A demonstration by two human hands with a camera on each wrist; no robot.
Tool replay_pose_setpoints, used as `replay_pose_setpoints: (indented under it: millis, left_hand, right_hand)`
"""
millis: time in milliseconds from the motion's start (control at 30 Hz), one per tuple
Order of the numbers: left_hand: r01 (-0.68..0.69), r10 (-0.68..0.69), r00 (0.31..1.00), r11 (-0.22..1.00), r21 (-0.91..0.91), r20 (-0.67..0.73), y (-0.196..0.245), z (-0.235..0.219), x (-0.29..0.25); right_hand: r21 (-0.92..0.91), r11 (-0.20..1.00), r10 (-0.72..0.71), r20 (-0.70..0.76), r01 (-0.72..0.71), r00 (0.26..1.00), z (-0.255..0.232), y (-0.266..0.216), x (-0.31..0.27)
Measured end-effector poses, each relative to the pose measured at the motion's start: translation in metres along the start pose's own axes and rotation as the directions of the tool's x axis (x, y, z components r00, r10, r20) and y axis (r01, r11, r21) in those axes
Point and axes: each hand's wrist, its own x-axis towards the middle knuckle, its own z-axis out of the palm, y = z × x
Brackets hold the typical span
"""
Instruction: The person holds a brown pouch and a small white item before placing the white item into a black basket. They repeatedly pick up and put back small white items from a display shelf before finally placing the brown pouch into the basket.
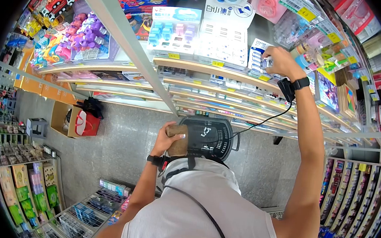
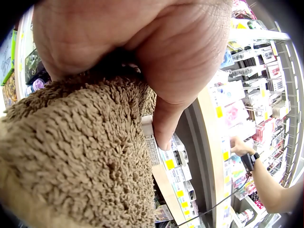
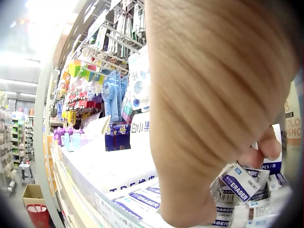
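Note:
My left hand [image 1: 170, 137] grips a brown, fuzzy plush item [image 2: 90, 147], its thumb lying across the near side. The item overlaps the left end of a black shopping basket [image 1: 215, 139] in the head view. Up at the shelf, my right hand [image 1: 284, 63] reaches into an open box of small boxed erasers [image 1: 255, 57]. Its thumb and fingers close around a white-and-blue eraser [image 1: 268, 62] there. In the right wrist view, several wrapped erasers [image 3: 237, 184] lie loosely heaped under the fingertips, and the wrist hides part of the box.
Left of the eraser box stand a white display [image 1: 223, 43] and another with blue and purple pieces [image 1: 175, 32]. A grey shelf post [image 1: 133, 47] slants beside them. Clear tubs [image 1: 311, 57] crowd the right hand. A cardboard box [image 1: 63, 118] sits on the floor.

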Motion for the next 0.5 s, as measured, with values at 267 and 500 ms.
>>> replay_pose_setpoints:
  millis: [267,500]
  left_hand:
    - [-0.001,0.002,1.000,1.000,0.003,-0.013,0.000,0.000,-0.001]
    - [-0.011,0.011,1.000,0.999,0.036,-0.006,-0.004,-0.002,-0.002]
  right_hand:
    - [-0.014,1.000,-0.018,-0.005,0.018,1.000,0.006,0.013,0.000]
    - [-0.079,0.996,-0.054,-0.089,0.047,0.995,-0.016,-0.013,0.000]
